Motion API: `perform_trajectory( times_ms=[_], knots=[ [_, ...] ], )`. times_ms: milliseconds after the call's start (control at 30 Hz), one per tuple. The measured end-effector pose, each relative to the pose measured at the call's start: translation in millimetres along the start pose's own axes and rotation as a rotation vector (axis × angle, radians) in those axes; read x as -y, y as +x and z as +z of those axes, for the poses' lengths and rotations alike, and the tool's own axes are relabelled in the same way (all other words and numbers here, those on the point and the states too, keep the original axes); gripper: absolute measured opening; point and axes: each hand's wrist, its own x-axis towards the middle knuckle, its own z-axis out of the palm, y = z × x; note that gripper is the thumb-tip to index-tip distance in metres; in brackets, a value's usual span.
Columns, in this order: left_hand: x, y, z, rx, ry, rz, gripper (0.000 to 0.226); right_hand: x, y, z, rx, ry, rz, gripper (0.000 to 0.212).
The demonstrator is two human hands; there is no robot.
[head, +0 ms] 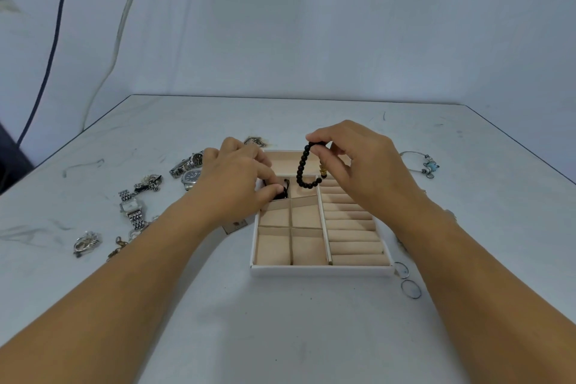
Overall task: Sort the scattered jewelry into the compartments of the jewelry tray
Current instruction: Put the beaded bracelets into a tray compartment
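Two bare forearms reach forward over the white jewelry tray (321, 270), which is lined in soft beige. The right hand (358, 162) pinches a glossy black bead bracelet (303, 170), which dangles above the far compartments. The left hand (240, 174) pinches a black cord piece (285, 188) in a far-left square cell. Metal-link watches (187, 170) lie to the left.

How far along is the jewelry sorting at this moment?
Early. Done: nothing settled; most tray compartments show bare lining. In hand: the left hand pinches a black piece in a small left compartment; the right hand holds a black bead bracelet above the tray. Left: watches, silver pieces, a charm bangle, two thin rings.
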Motion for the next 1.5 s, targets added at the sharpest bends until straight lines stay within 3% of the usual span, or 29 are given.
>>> perform_trajectory(
  times_ms=[133,233,333,600,833,933,1333,1500],
  knots=[
    [7,-5,0,0.061,-0.036,0.013,0.027,3,1,2,-0.014,0.006,-0.004,0.015],
    [12,-10,-6,-0.011,-0.139,0.014,0.036,6,3,5,0.001,0.006,-0.019,0.015],
    [22,-14,-13,-0.072,-0.135,0.009,0.029,10,7,10,0.037,0.004,-0.045,0.016],
    [37,-26,-9,-0.038,-0.184,0.008,0.040,17,20,23,0.095,0.050,0.007,0.016],
    [60,-25,-11,-0.079,-0.052,-0.098,0.038,15,22,36,0.255,0.053,0.138,0.015],
    [75,-25,-4,0.004,-0.052,-0.177,0.042,19,24,38,0.336,0.037,0.165,0.016],
    [79,-29,14,-0.012,-0.161,-0.134,0.054,26,27,36,0.568,-0.011,0.271,0.015],
    [81,-28,16,-0.005,-0.143,-0.130,0.058,24,27,36,0.666,-0.072,0.234,0.023]
  ],
)
